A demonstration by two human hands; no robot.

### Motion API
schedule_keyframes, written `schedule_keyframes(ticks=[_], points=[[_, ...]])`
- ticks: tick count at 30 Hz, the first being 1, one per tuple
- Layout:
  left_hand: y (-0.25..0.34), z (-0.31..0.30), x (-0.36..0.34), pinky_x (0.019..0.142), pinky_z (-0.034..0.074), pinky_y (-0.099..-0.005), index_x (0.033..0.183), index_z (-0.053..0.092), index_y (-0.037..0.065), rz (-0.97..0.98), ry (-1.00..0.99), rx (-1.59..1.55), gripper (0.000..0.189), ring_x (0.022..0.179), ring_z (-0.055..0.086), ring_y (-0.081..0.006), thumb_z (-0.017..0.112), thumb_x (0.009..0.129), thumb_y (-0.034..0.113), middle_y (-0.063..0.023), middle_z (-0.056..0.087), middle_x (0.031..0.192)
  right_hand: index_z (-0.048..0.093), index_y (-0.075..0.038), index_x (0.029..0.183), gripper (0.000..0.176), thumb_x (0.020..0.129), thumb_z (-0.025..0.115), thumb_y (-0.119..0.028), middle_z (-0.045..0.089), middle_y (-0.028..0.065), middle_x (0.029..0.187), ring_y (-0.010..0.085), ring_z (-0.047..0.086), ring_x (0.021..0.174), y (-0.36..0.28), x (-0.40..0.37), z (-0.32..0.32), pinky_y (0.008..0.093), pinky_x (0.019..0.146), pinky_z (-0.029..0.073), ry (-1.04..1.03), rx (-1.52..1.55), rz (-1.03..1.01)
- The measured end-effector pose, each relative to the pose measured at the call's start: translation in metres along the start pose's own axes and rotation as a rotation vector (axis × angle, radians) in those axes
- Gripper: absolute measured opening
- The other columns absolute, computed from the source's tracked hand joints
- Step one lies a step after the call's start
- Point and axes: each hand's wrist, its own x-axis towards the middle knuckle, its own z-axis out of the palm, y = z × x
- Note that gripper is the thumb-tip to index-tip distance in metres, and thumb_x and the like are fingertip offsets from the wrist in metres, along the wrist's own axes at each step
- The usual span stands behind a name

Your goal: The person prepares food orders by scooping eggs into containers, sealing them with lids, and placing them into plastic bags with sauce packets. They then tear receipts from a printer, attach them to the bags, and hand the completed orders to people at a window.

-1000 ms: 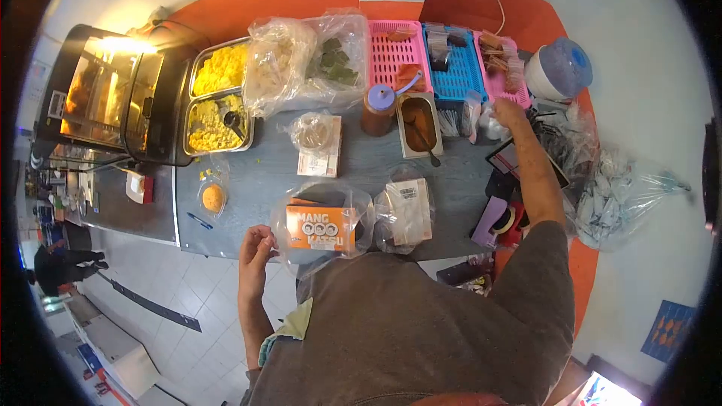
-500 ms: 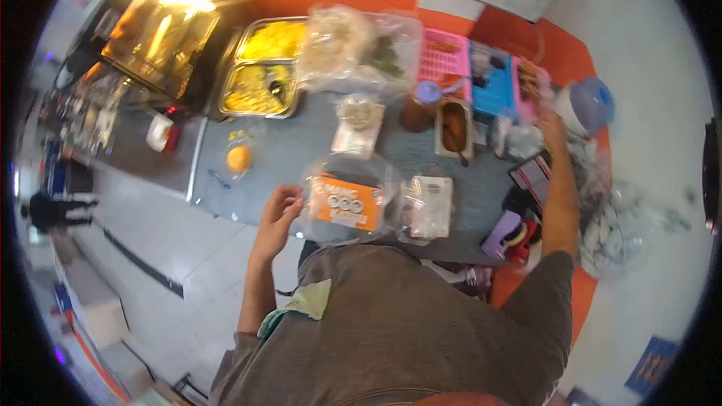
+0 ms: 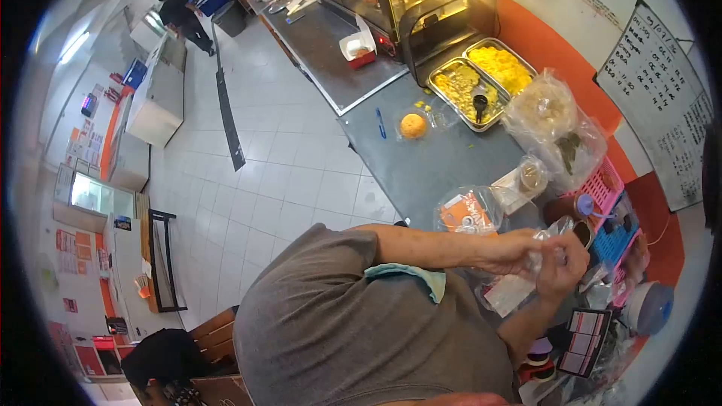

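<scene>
My left hand (image 3: 511, 253) and my right hand (image 3: 564, 262) are together over the right part of the counter. Both are closed around a crumpled piece of clear plastic (image 3: 535, 257), which looks like a small bag; the fingers partly hide it. Left of them lies a clear plastic pack with an orange label (image 3: 459, 214). Below the hands is a flat whitish pack (image 3: 508, 295), partly covered by my arms. Just beyond stand a brown sauce bottle with a purple cap (image 3: 585, 204) and a round tub in clear plastic (image 3: 532, 175).
Steel trays of yellow food (image 3: 470, 90) stand at the back, beside large plastic bags (image 3: 541, 109). Pink (image 3: 605, 184) and blue (image 3: 613, 229) baskets line the wall. An orange round item (image 3: 413, 126) and a blue pen (image 3: 380, 124) lie leftward. Another person (image 3: 184, 19) is far off.
My view has turned left. My right hand has come back from the pink basket, my left hand has moved right, and both now meet on the clear plastic.
</scene>
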Motion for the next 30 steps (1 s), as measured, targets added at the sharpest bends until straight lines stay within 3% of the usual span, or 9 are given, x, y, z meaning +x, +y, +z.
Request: schedule_keyframes(ticks=[4, 9, 12, 14, 15, 20, 25, 27, 30], points=[[0.039, -0.023, -0.032, 0.076, 0.053, -0.0308, 0.115, 0.049, 0.0, 0.048, 0.325, 0.082, 0.033, 0.096, 0.06, -0.0213, 0.06, 0.085, 0.01, -0.0103, 0.057, 0.107, 0.063, -0.001, 0.087, 0.017, 0.071, 0.067, -0.005, 0.058, 0.0175, 0.1, 0.0266, 0.058, 0.091, -0.028, 0.009, 0.038, 0.0334, 0.078, 0.045, 0.0, -0.198, 0.122], [0.038, -0.079, -0.044, 0.084, 0.05, -0.0371, 0.125, 0.042, 0.002, 0.153, 0.138, 0.16, 0.053, 0.098, 0.059, -0.0258, 0.066, 0.081, 0.017, -0.0127, 0.054, 0.113, 0.063, -0.003, 0.094, 0.028, 0.067, 0.062, 0.006, 0.062, 0.0109, 0.085, 0.0273, 0.061, 0.08, -0.005, -0.021, 0.043, 0.0307, 0.074, 0.047, 0.091, -0.291, 0.231], [0.034, -0.105, -0.045, 0.082, 0.049, -0.0386, 0.122, 0.045, 0.004, 0.227, 0.247, 0.861, 0.047, 0.095, 0.058, -0.029, 0.065, 0.081, 0.018, -0.0141, 0.055, 0.109, 0.063, -0.002, 0.091, 0.025, 0.068, 0.057, 0.007, 0.062, 0.0099, 0.081, 0.0263, 0.062, 0.074, -0.011, -0.017, 0.033, 0.0316, 0.069, 0.048, 0.633, -0.052, 0.549], [0.038, -0.124, -0.053, 0.08, 0.048, -0.04, 0.118, 0.049, 0.006, 0.393, 0.392, 1.586, 0.041, 0.091, 0.058, -0.0321, 0.063, 0.081, 0.018, -0.0156, 0.056, 0.105, 0.06, -0.003, 0.094, 0.026, 0.071, 0.056, 0.008, 0.059, 0.0125, 0.077, 0.0092, 0.057, 0.068, -0.032, 0.001, 0.043, 0.0244, 0.063, 0.048, 0.242, -0.194, 0.731], [0.039, -0.135, -0.059, 0.079, 0.047, -0.0408, 0.116, 0.051, 0.007, 0.491, 0.464, 1.95, 0.038, 0.089, 0.058, -0.0337, 0.062, 0.081, 0.018, -0.0163, 0.057, 0.103, 0.06, -0.004, 0.095, 0.021, 0.075, 0.058, 0.002, 0.06, 0.0153, 0.078, 0.0181, 0.061, 0.067, -0.029, 0.001, 0.05, 0.0284, 0.064, 0.05, -0.111, -0.406, 0.642], [0.045, -0.162, -0.067, 0.081, 0.045, -0.0433, 0.098, 0.059, 0.004, 0.22, 0.055, 1.72, 0.022, 0.092, 0.058, -0.0317, 0.061, 0.082, 0.019, -0.0144, 0.061, 0.087, 0.061, 0.0, 0.083, 0.011, 0.076, 0.056, -0.005, 0.062, 0.0219, 0.084, 0.039, 0.061, 0.079, 0.033, -0.03, 0.125, 0.0447, 0.071, 0.049, -0.408, -0.875, 0.961], [-0.006, -0.159, -0.043, 0.079, 0.043, -0.0481, 0.091, 0.061, 0.001, 0.457, -0.449, 2.017, 0.023, 0.085, 0.06, -0.0309, 0.059, 0.083, 0.022, -0.0142, 0.062, 0.085, 0.065, 0.003, 0.084, 0.017, 0.077, 0.054, -0.007, 0.063, 0.0252, 0.094, 0.0414, 0.062, 0.087, 0.072, -0.054, 0.119, 0.042, 0.078, 0.05, -0.022, -0.599, 1.245], [-0.008, -0.144, -0.039, 0.079, 0.042, -0.0505, 0.093, 0.062, 0.002, 0.881, -0.039, 1.89, 0.025, 0.086, 0.061, -0.0301, 0.056, 0.084, 0.025, -0.0158, 0.063, 0.087, 0.065, 0.004, 0.085, 0.018, 0.076, 0.054, -0.008, 0.063, 0.0253, 0.093, 0.0408, 0.062, 0.088, 0.091, -0.076, 0.132, 0.0418, 0.077, 0.049, 0.231, -0.517, 1.172], [-0.016, -0.18, -0.027, 0.082, 0.044, -0.0445, 0.101, 0.061, 0.006, 0.301, -0.043, 2.273, 0.028, 0.088, 0.061, -0.0274, 0.057, 0.083, 0.027, -0.0155, 0.063, 0.087, 0.065, 0.005, 0.091, 0.023, 0.076, 0.058, -0.011, 0.064, 0.0254, 0.09, 0.0374, 0.062, 0.088, 0.096, -0.102, 0.148, 0.0421, 0.077, 0.049, 0.437, -0.728, 0.917]])
